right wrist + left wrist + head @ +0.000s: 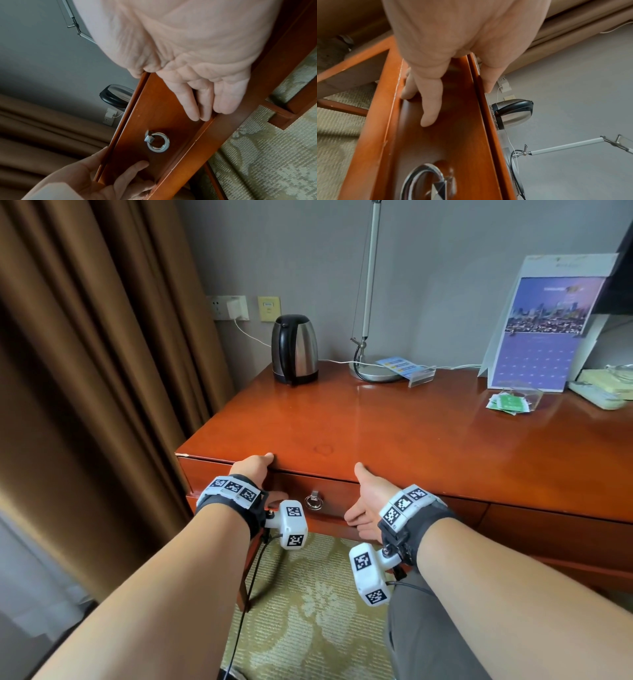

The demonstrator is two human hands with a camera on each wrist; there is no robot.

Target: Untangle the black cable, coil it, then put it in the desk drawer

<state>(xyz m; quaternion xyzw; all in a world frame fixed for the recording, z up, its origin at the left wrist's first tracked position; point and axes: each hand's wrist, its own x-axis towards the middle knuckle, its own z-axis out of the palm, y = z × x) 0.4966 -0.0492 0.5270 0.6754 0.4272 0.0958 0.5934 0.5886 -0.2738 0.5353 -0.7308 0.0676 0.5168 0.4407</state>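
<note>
While both hands press flat, straight fingers (190,105) on the red-brown wooden drawer front (337,496), left hand (251,472) and right hand (366,505) flank its silver ring pull (313,501); black cable unseen.

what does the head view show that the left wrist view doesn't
Only the head view shows the right hand on the drawer front, the desk calendar and the green packets. Only the left wrist view shows the left hand's fingers flat on the drawer front, thumb over the desk edge. Both show the left hand, the ring pull, the kettle and the lamp.
</note>
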